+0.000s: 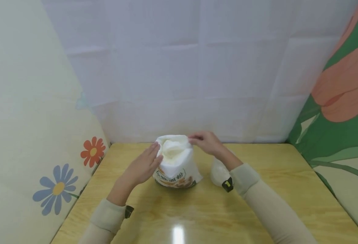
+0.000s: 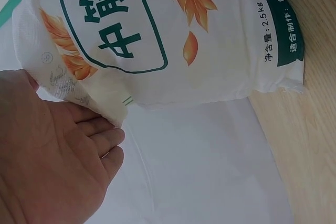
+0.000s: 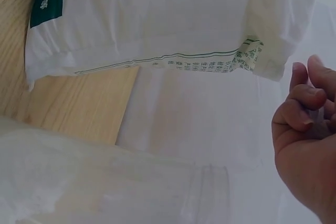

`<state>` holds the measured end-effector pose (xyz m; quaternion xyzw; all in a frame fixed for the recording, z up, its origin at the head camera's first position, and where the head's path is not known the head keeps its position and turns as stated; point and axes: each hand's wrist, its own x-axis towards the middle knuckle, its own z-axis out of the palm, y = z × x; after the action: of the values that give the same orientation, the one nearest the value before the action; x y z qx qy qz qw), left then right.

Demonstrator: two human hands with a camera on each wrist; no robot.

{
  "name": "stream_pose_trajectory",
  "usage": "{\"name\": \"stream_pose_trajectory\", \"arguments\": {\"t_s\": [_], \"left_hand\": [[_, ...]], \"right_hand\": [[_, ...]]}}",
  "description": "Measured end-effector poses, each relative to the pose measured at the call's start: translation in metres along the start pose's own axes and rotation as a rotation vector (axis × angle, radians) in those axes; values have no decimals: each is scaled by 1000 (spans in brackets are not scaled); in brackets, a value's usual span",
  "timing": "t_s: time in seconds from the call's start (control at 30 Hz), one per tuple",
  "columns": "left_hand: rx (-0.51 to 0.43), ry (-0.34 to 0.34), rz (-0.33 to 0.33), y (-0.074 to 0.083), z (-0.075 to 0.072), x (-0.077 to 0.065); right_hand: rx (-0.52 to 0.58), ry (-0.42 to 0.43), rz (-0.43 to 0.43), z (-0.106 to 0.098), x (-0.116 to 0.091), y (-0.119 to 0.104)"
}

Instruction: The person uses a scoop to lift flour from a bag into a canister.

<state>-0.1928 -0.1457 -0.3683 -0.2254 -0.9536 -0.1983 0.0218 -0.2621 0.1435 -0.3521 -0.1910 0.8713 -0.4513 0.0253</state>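
A white flour bag [image 1: 179, 166] stands on the table with its mouth open, pale flour showing inside. Its printed side carries orange wheat ears and a 2.5kg label in the left wrist view. My left hand [image 1: 143, 166] rests against the left of the bag's rim, fingers fairly straight, the palm [image 2: 52, 156] turned toward the left wrist camera. At the rim's right back corner is my right hand [image 1: 207, 142]. In the right wrist view this hand [image 3: 310, 129] has loosely curled fingers, with a small gap between its fingertips and the bag's corner [image 3: 270, 66].
A clear plastic container [image 3: 131, 182] with white powder in it stands right of the bag, partly behind the right forearm in the head view. The wooden table [image 1: 154, 217] meets a white cloth [image 1: 179, 84] at the back. Flower-patterned cloths hang at both sides.
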Motion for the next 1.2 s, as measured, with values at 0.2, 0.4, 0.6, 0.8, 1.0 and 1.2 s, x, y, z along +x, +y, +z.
{"name": "stream_pose_trajectory", "arguments": {"t_s": [0.2,0.4,0.6,0.8,1.0,1.2], "left_hand": [[10,-5,-7,0,-1,0],[16,-9,-13,1,-2,0],[22,-12,-2,0,-2,-1],[33,-13,5,0,-3,-1],[29,-20,11,0,-3,0],[43,-11,10,-3,-1,0]], "right_hand": [[46,4,27,0,0,3],[77,17,41,-1,0,7],[98,12,37,-3,-2,8],[119,7,52,-7,-4,6],[120,24,36,-13,-9,9],[131,32,23,-20,-15,11]]}}
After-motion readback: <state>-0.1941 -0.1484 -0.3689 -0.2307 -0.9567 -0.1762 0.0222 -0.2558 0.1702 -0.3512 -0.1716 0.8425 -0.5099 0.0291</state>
